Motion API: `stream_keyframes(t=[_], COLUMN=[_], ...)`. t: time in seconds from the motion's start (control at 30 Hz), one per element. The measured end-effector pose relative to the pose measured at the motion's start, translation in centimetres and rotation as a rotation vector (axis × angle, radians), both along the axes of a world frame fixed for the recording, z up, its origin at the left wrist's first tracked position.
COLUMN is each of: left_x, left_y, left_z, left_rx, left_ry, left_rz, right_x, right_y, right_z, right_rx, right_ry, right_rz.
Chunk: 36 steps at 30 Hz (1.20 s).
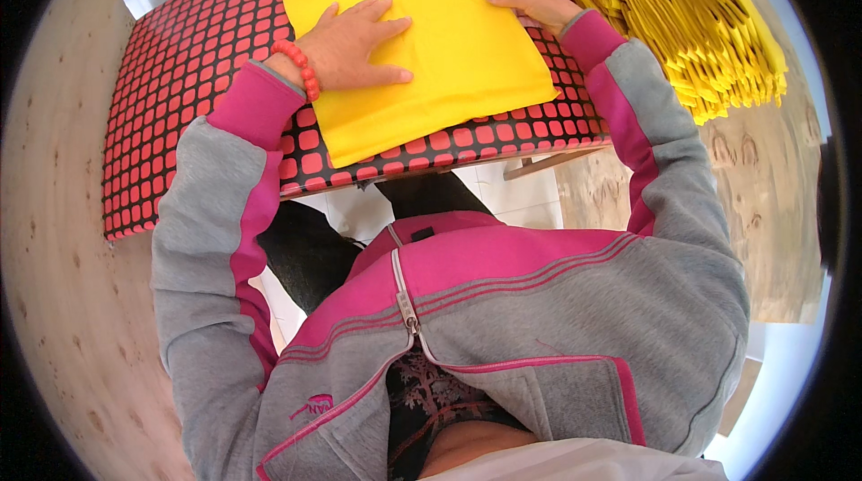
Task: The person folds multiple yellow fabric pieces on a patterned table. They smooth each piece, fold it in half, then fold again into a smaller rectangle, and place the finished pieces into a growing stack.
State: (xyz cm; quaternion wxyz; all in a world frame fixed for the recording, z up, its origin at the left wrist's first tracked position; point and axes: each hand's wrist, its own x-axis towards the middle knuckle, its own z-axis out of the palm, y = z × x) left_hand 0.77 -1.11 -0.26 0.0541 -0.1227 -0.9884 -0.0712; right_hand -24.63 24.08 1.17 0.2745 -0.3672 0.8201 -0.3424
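A flat yellow cloth piece [440, 59] lies on a table covered in a red-and-black checked cloth [197, 77]. My left hand [355, 45], with a red bead bracelet at the wrist, rests flat on the left part of the yellow cloth, fingers spread. At its right edge, my right hand [532, 1] pinches the cloth between thumb and fingers; part of the grip is hidden. The near edge of the cloth runs at a slant close to the table's front edge. Its far end passes out of the picture.
To the right, a thick pile of folded yellow cloth pieces [691, 32] stands on a pale wooden board [754, 176]. Another wooden surface [63, 211] runs along the left side. My legs are under the table's front edge, above a white tiled floor [525, 189].
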Motion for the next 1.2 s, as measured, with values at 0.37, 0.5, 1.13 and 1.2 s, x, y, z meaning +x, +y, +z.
stream_keyframes(t=[0.37,0.5,1.13,1.2], left_x=[0.3,0.2,0.7,0.6], left_y=[0.2,-0.1,0.4,0.4], left_z=[0.1,-0.1,-0.1,-0.3], left_rx=[-0.011,0.025,-0.013,-0.014], left_ry=[-0.031,-0.028,-0.029,-0.020], left_rz=[-0.043,-0.044,-0.043,-0.048], right_x=[5.2,3.3,9.1,7.2], right_y=[0.4,4.5,5.9,7.6], right_z=[0.2,2.2,0.2,1.1], right_rx=[-0.055,-0.008,-0.023,0.048], right_ry=[0.769,-0.316,0.845,0.082], right_rz=[-0.046,-0.221,-0.003,-0.201])
